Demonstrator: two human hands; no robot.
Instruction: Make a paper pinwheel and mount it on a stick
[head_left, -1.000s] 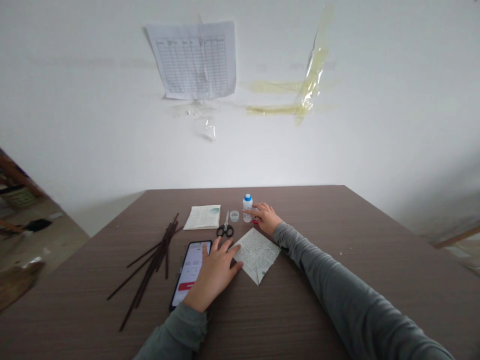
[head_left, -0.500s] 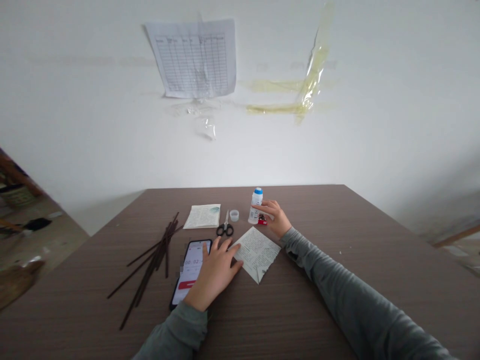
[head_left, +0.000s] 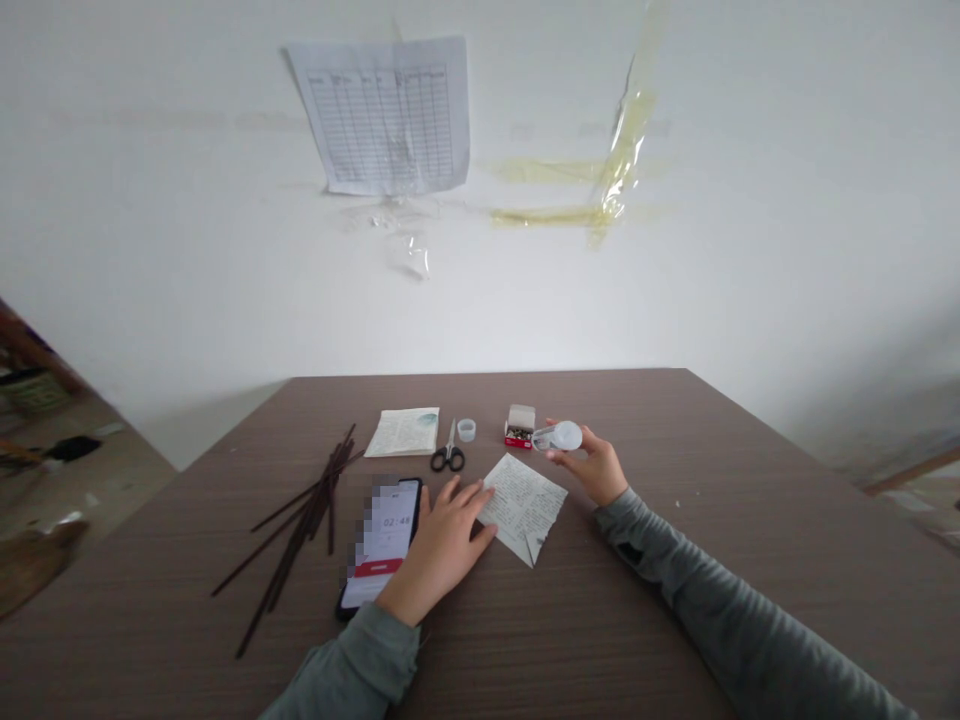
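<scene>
Head view: folded paper (head_left: 521, 510) lies about midway between the desk's (head_left: 787, 520) left and right edges. The left hand (head_left: 442, 540) is open, fingertips on the paper's left corner. Nearer the far edge, the right hand (head_left: 596, 465) grips a tipped bottle (head_left: 568, 436) beside a red box (head_left: 517, 441). This step looks like bottle handling; next probably calls for steadiness.

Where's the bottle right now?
In the head view, the bottle is tilted in the right hand, just right of the little red box and farther back than the folded paper.
</scene>
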